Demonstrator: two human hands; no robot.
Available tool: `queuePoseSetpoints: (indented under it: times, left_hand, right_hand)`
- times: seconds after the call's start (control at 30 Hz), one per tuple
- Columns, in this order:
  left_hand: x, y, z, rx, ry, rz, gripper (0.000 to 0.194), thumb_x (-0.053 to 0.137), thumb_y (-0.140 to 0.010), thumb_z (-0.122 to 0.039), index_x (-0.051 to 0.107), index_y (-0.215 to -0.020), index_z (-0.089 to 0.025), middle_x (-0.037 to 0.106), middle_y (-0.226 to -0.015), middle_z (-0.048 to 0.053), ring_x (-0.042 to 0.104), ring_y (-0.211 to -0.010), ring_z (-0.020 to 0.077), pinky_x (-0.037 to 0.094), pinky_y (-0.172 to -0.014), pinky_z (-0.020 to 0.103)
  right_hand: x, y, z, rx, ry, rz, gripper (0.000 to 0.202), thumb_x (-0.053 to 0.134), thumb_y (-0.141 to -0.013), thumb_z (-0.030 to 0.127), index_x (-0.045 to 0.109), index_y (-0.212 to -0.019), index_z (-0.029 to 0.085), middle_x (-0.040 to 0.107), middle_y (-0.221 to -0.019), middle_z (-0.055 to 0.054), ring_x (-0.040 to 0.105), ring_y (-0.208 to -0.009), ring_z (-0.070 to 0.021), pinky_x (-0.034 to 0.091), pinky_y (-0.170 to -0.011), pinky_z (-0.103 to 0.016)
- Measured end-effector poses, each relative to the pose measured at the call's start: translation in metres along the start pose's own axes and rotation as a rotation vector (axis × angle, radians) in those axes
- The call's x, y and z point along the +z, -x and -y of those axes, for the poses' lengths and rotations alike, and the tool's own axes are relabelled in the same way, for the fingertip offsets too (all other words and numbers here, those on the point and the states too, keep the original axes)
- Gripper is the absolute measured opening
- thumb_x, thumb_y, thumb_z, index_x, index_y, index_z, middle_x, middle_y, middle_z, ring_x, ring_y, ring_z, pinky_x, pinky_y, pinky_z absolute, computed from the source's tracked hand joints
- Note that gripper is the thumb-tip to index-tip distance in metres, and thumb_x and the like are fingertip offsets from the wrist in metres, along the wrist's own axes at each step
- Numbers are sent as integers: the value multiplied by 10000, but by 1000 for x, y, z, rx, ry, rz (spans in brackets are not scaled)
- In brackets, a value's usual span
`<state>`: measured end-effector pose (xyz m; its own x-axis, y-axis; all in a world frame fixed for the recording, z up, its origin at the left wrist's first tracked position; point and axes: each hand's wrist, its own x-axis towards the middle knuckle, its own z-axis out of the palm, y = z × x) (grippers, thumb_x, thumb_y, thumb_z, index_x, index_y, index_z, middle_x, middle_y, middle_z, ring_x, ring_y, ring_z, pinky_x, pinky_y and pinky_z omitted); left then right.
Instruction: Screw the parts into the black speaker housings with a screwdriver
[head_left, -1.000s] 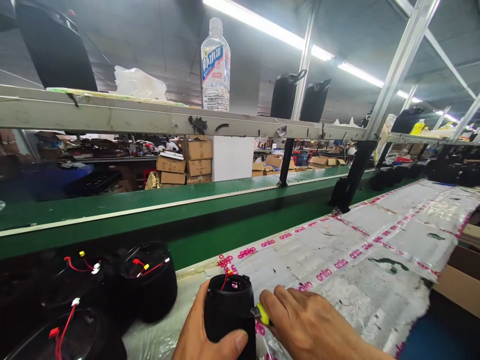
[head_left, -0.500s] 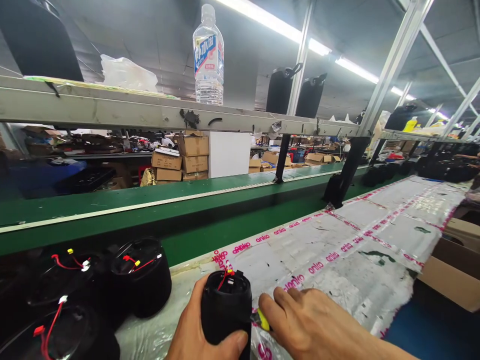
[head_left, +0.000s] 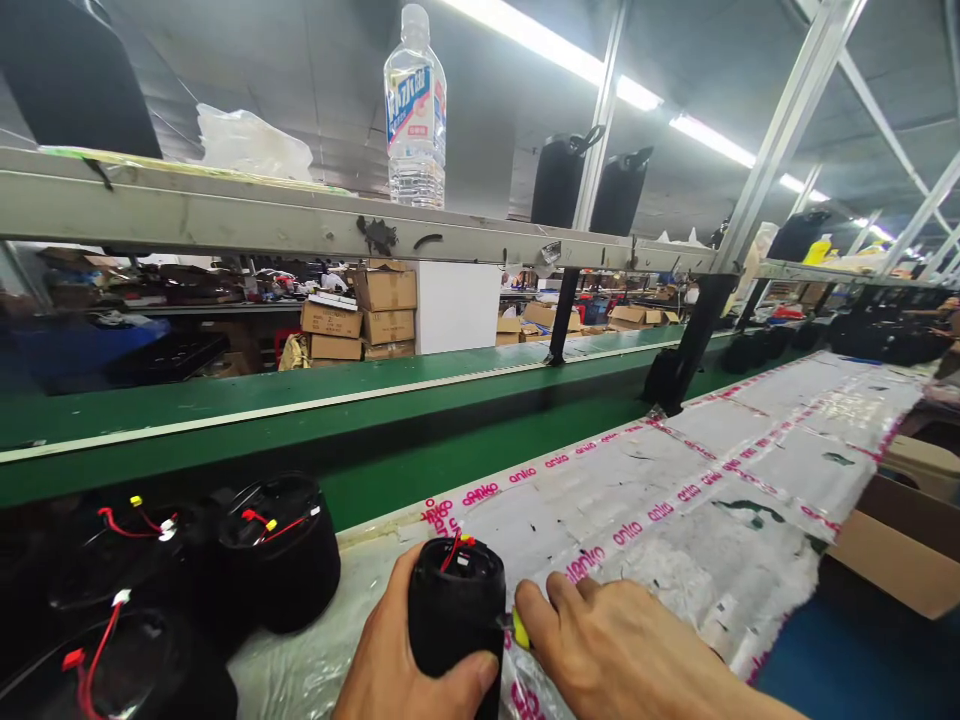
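Note:
A black cylinder (head_left: 456, 610) with red wires and a small yellow connector at its top stands upright at the lower middle, and my left hand (head_left: 409, 650) is wrapped round it. My right hand (head_left: 607, 635) is closed on a small yellow tool (head_left: 520, 628) whose thin tip reaches the cylinder's right side. The rest of the tool is hidden in my fist. Left of my hands are several wider black cylinders (head_left: 281, 575) with red wires on top.
A plastic-covered bench (head_left: 660, 490) stretches to the right. Behind it runs a green conveyor (head_left: 420, 465). Above is a metal shelf (head_left: 262, 222) bearing a water bottle (head_left: 415, 110). Dark posts (head_left: 694, 340) rise from the bench's back edge. An open carton (head_left: 900, 550) sits at the right.
The black cylinder has shifted slightly right in my left hand and leans a little differently. My right hand, with the yellow tool, has moved only slightly.

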<state>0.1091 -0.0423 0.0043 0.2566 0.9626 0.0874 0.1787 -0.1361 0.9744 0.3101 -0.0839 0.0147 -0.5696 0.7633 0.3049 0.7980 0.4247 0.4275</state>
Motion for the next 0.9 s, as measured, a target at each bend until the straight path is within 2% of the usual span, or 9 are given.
queuePoseSetpoints:
  times: [0.07,0.13,0.23,0.33,0.4,0.5,0.7,0.8,0.9]
  left_hand:
    - [-4,-2,8,34,33,33,671,781,-635,-419,569,-1238,-215,729,-1205,110,654,-1150,397,464,-1023,510]
    - [-10,-3,15,49,110,99,701,797,-655,-483,558,-1261,-223,717,-1243,108,647,-1176,390,455,-1047,501]
    - [-19,-1,20,8,282,225,696,813,-680,-517,564,-1264,-233,714,-1256,104,652,-1171,370,471,-1040,475]
    - [-22,5,21,-100,502,352,666,789,-723,-533,581,-1278,-229,718,-1225,126,674,-1113,371,533,-886,430]
    - [-22,7,22,-122,603,405,671,795,-733,-517,577,-1298,-230,712,-1217,134,687,-1061,357,531,-815,399]
    - [-23,7,25,-144,644,417,675,821,-730,-483,578,-1305,-227,715,-1190,130,699,-993,320,517,-820,389]
    - [-25,5,29,-133,637,408,605,801,-774,-460,607,-1289,-208,728,-1151,126,693,-1009,314,511,-825,372]
    - [-25,5,28,-118,615,409,615,811,-765,-460,614,-1292,-211,726,-1167,124,692,-1000,301,515,-823,364]
    - [-24,6,27,-105,606,398,628,820,-755,-459,621,-1295,-209,720,-1193,131,683,-1054,324,522,-879,397]
  right_hand:
    - [-2,-3,1,-7,-23,28,204,579,-808,157,443,-949,214,605,-677,-2,563,-434,-197,102,-403,-390]
    - [-4,-7,1,-86,-87,53,198,617,-821,157,460,-927,215,640,-743,-17,605,-503,-208,128,-393,-387]
    - [-3,-12,0,-126,-271,-14,166,649,-899,177,492,-942,209,679,-822,-9,654,-595,-206,272,-401,-350]
    - [1,-12,0,53,-465,-82,120,605,-987,207,515,-1065,201,717,-910,-8,692,-654,-198,443,-524,-316]
    - [2,-10,0,167,-515,-43,73,567,-1012,196,521,-1067,207,716,-881,-4,699,-661,-208,469,-560,-318]
    - [2,-6,-3,163,-477,5,79,597,-994,195,522,-981,215,681,-770,22,666,-581,-208,426,-510,-321]
    - [1,-2,-1,-93,-271,-121,273,754,-874,168,493,-928,228,651,-808,29,595,-553,-179,217,-410,-365]
    - [-1,-5,-1,-165,-169,-85,274,734,-864,138,481,-884,242,634,-842,19,593,-600,-200,139,-423,-387]
    - [-2,-6,-2,-194,-140,-9,302,720,-813,83,472,-870,245,616,-865,14,580,-621,-206,134,-434,-385]
